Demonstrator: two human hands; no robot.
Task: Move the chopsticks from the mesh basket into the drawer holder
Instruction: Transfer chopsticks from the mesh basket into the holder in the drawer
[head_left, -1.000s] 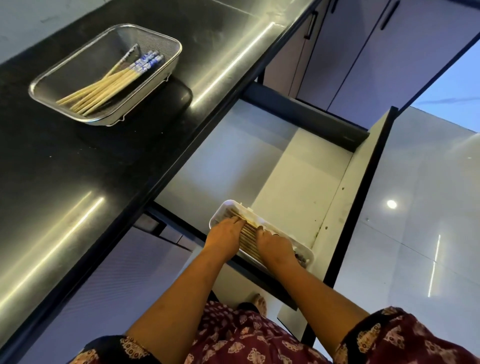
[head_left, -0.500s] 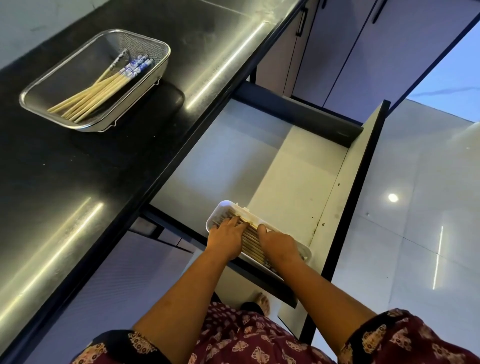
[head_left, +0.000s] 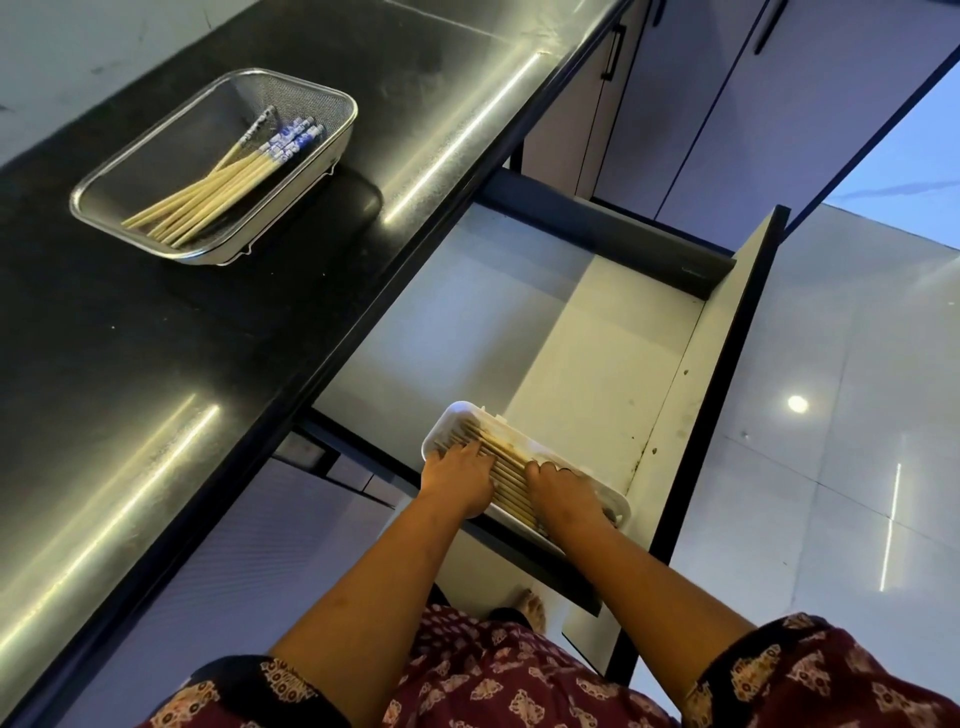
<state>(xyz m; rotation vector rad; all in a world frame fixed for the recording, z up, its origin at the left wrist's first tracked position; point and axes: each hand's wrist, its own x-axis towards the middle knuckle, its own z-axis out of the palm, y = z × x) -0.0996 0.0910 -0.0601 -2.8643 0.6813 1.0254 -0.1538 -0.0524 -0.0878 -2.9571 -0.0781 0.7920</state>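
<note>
A white holder (head_left: 440, 423) lies in the near end of the open drawer (head_left: 597, 332), filled with a row of wooden chopsticks (head_left: 506, 462). My left hand (head_left: 457, 480) rests flat on their left part, fingers spread. Beside it, my right hand (head_left: 563, 496) presses down on their right part with bent fingers, and I cannot see whether it grips any. On the black countertop (head_left: 156, 389) to the upper left stands the mesh basket (head_left: 171, 250). Several chopsticks with blue-and-white tops (head_left: 223, 187) lie in it at a slant.
The drawer's tall front panel (head_left: 727, 353) stands to the right of my hands. Its far half is bare white floor. Grey cabinet doors with dark handles (head_left: 727, 104) rise beyond it. Glossy floor tiles (head_left: 841, 441) lie on the right, and a bare foot (head_left: 532, 608) shows below the drawer.
Both hands have stayed on the chopsticks in the holder, with only small finger shifts. My head has turned a little, so the basket sits more to the right in view.
</note>
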